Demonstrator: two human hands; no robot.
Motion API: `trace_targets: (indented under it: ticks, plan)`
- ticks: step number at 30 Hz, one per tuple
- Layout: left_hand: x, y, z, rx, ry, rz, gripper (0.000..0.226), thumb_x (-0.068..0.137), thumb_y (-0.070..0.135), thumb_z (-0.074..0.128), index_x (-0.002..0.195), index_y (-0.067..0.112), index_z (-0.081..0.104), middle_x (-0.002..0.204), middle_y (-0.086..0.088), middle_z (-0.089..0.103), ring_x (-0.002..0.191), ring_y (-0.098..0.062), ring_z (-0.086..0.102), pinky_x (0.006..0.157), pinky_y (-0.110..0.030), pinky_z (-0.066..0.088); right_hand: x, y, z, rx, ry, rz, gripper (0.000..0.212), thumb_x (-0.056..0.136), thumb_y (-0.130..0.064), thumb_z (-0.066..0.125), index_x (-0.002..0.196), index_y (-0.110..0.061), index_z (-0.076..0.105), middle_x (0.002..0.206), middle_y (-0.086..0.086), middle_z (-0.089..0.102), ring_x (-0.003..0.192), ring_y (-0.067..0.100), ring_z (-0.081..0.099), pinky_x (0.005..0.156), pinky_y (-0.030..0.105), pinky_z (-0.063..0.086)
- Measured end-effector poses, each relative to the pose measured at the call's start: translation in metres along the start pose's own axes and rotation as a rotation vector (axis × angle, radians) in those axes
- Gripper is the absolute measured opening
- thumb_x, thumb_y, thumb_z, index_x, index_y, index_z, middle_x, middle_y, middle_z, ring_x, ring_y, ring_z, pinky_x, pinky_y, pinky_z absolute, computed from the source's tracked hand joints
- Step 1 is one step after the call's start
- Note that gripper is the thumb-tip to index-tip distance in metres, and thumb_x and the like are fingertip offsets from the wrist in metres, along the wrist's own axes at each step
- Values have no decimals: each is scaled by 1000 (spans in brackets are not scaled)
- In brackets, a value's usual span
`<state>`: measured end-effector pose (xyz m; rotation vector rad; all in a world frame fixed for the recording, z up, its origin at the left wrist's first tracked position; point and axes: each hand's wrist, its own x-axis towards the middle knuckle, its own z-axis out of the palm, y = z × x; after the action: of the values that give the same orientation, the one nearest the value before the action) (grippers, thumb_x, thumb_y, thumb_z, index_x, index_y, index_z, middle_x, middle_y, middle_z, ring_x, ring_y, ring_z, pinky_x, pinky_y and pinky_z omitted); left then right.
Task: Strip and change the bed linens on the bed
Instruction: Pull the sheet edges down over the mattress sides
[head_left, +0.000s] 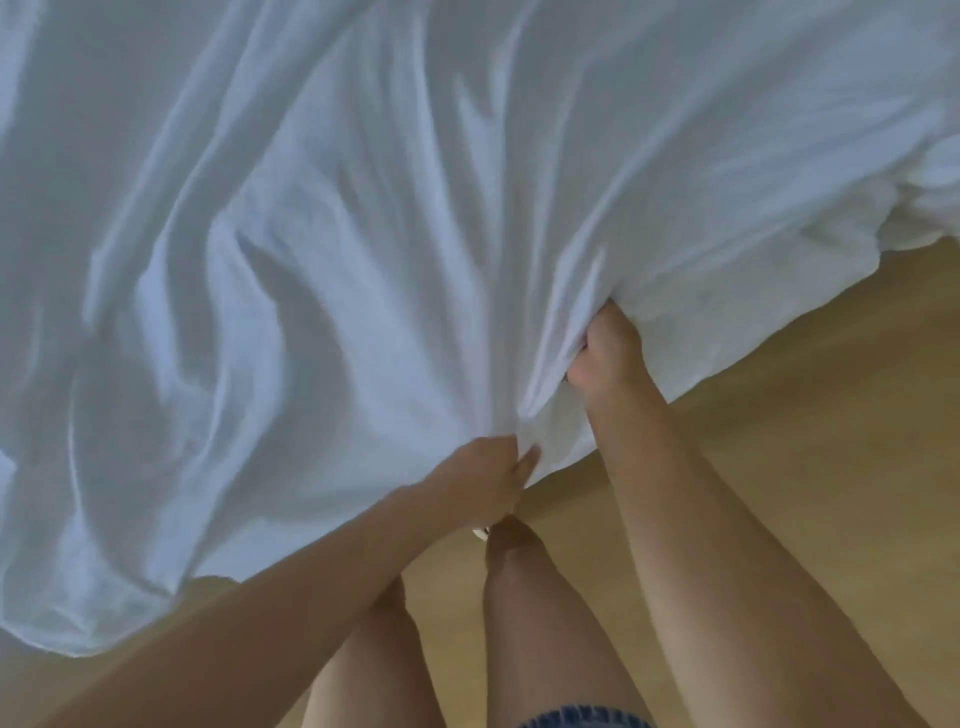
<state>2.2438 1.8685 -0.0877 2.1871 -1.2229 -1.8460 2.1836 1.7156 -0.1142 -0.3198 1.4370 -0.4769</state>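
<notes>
A large white bed sheet fills most of the view, rumpled into long folds and draping down toward the floor. My left hand pinches the sheet's lower edge near the middle of the frame. Farther up and to the right, my right hand grips a bunch of the same edge, its fingers curled into the cloth. The bed under the sheet is hidden.
A light wooden floor runs along the right and bottom. My bare legs stand close below the sheet's edge, with a strip of denim at the bottom edge.
</notes>
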Motion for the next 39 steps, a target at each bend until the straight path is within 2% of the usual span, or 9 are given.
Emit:
trace_targets:
  ticks: [2,6,11,16,19,22,28,32,39]
  plan:
    - [-7,12,13,-4,-154,-11,45,99,51,30,103,16,57,101,-2,61,87,-16,56,71,-23,38,-15,3,-30,-5,33,-5,29,96,-37,51,116,-19,62,95,0,69,99,25,67,76,35,56]
    - [1,21,34,593,-116,116,72,89,59,47,141,13,27,115,-8,60,98,-27,59,75,-32,41,-65,32,-156,73,206,8,59,72,-70,55,112,-27,66,104,-2,72,90,17,70,73,35,56]
    - [19,41,91,943,-239,223,42,93,13,45,134,6,39,115,-13,62,102,-33,61,70,-33,38,-51,46,-198,-92,412,0,34,85,-43,65,103,-14,65,89,-3,69,77,12,69,54,22,51]
    - [22,42,122,836,-457,139,31,95,17,39,118,6,57,119,-12,60,111,-31,57,86,-34,44,-11,12,-167,71,142,160,60,79,-53,67,127,-19,55,126,0,59,116,20,56,103,42,42]
    - [15,34,130,790,-453,95,32,96,16,38,124,10,52,121,-10,59,110,-29,57,87,-33,44,2,-11,-158,-17,63,91,52,81,-46,68,123,-17,58,111,-4,66,105,16,61,85,28,52]
    - [24,32,125,735,-309,42,33,96,19,38,127,14,50,125,-8,57,114,-29,55,90,-34,43,4,-8,-179,-177,283,-72,18,92,-33,56,98,-17,58,81,-5,62,76,14,62,62,22,49]
    - [42,44,118,739,-141,47,37,96,23,38,127,9,52,131,-14,43,122,-30,42,97,-39,43,0,16,-260,-393,635,-261,28,94,-25,51,68,-13,51,65,0,49,54,14,47,45,21,36]
    - [35,38,115,541,-144,-63,29,94,28,45,115,11,56,113,-7,54,100,-25,58,81,-32,47,5,28,-223,-518,572,-230,9,91,-15,48,96,-7,50,95,11,57,77,23,53,62,26,38]
    - [5,2,73,350,-125,-100,19,97,25,40,92,13,55,82,2,52,79,-17,53,66,-24,39,-23,56,-134,-949,329,-564,52,84,-5,54,133,0,37,129,18,38,111,28,41,91,33,37]
